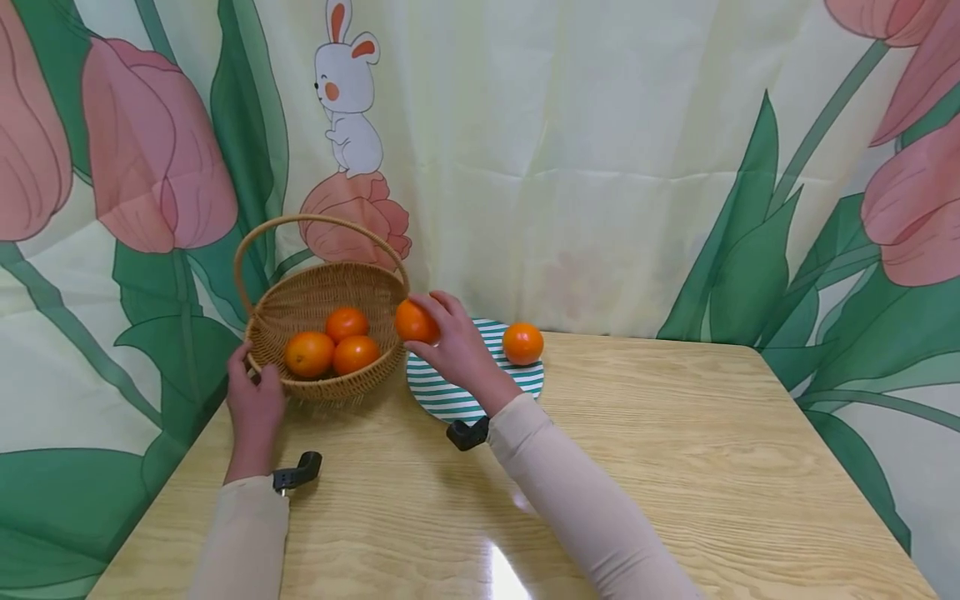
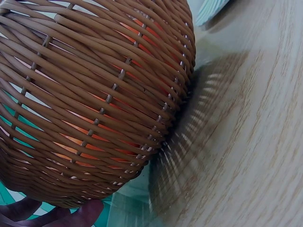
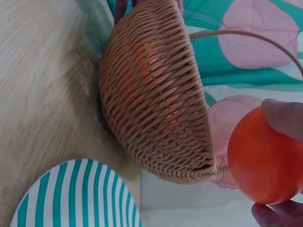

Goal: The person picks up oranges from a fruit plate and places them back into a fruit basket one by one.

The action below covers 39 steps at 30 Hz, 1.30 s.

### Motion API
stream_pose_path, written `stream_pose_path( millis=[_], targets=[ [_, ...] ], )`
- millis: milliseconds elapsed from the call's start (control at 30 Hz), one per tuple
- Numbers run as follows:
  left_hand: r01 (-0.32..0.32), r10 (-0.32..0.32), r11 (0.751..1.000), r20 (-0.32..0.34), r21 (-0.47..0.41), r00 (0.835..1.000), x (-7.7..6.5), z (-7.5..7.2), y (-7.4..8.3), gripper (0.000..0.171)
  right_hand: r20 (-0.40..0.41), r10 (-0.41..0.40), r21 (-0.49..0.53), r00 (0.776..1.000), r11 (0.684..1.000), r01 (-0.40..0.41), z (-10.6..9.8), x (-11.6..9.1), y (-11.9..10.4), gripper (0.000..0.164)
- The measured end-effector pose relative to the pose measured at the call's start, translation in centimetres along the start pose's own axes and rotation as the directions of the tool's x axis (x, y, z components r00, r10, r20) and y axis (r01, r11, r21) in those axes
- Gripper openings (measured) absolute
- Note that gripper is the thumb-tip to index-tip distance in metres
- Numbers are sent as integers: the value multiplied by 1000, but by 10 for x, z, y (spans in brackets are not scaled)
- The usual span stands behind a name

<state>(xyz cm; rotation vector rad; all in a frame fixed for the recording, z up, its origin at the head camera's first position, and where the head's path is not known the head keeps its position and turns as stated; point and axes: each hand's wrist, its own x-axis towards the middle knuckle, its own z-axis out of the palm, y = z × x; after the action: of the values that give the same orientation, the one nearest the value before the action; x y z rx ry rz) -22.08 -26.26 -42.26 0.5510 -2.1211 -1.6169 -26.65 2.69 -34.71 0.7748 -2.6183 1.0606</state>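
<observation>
A wicker basket point(image 1: 352, 385) with a tall arched handle stands at the left of the table, with three oranges point(image 1: 309, 354) inside. My left hand point(image 1: 255, 408) grips its left side at the rim; the left wrist view has only some fingertips point(image 2: 87, 213) against the weave. In my right hand point(image 1: 459, 350) is another orange point(image 3: 265, 156), pinched between thumb and fingers. It hangs beside the basket's right rim, higher than the table. Behind that hand lies a round plate point(image 1: 442, 398) with green and white stripes, bearing one orange point(image 1: 522, 343) near its right edge.
The wooden table point(image 1: 675, 467) reaches back to a curtain point(image 1: 600, 167) printed with tulips and a rabbit. The basket's handle point(image 1: 322, 218) arches over its opening. Black wrist cameras point(image 1: 298, 472) stick out from both sleeves.
</observation>
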Motion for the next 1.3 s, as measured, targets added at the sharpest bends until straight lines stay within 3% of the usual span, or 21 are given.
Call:
stream_pose_path(
  millis=[500,1300],
  targets=[
    [-32,33,999,-21,23,999,-2,1,2,56,-2,-79,32,997,996,79,9,9,-14,67],
    [-15,15,1000,-3,18,1000,0,2,2,56,20,-101,73,995,992,100,30,18,-28,68]
  ],
)
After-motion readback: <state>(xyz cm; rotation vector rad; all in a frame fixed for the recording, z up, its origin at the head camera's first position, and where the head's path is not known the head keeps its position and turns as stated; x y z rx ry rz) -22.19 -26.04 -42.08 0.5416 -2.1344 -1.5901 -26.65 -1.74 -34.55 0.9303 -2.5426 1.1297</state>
